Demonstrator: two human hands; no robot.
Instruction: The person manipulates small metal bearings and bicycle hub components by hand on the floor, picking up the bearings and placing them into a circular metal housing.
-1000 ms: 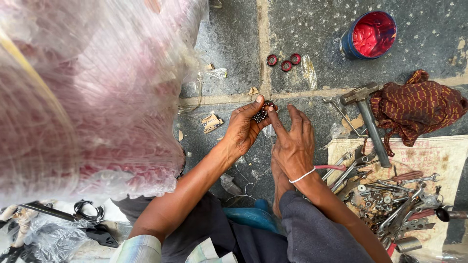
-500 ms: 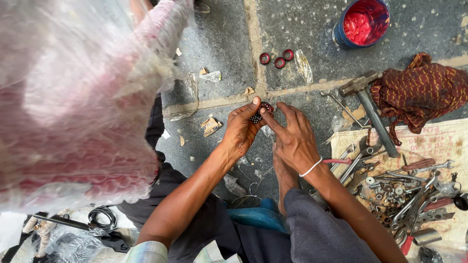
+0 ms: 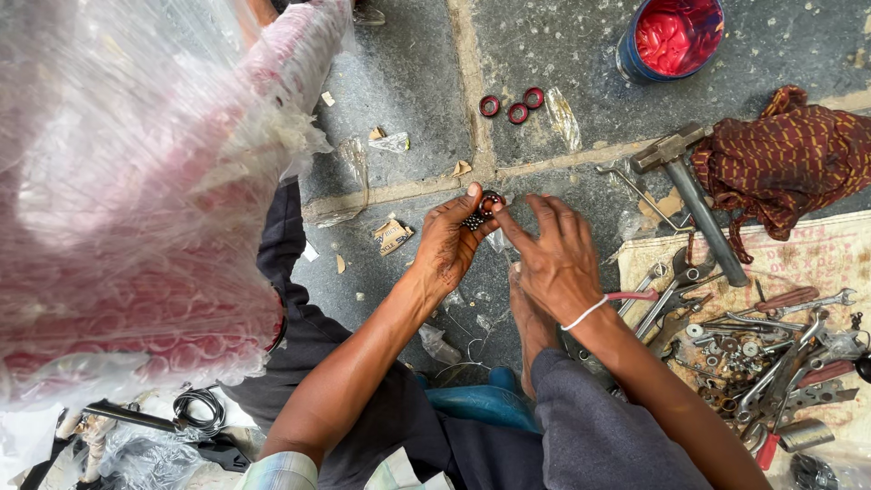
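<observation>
A small round bearing ring (image 3: 490, 201), dark red with a cluster of black steel balls, sits between the fingertips of the left hand (image 3: 449, 243) and the right hand (image 3: 553, 259); the right wrist wears a thin white band (image 3: 585, 314). Three more dark red rings (image 3: 513, 104) lie on the grey stone floor (image 3: 408, 73). The round tin (image 3: 671, 36) is blue outside, bright red inside. The crumpled cloth (image 3: 789, 154) is maroon with tan dots. The hammer (image 3: 689, 195) is dull grey metal, and the clear plastic wrap (image 3: 136, 181) shows pink and red beneath.
</observation>
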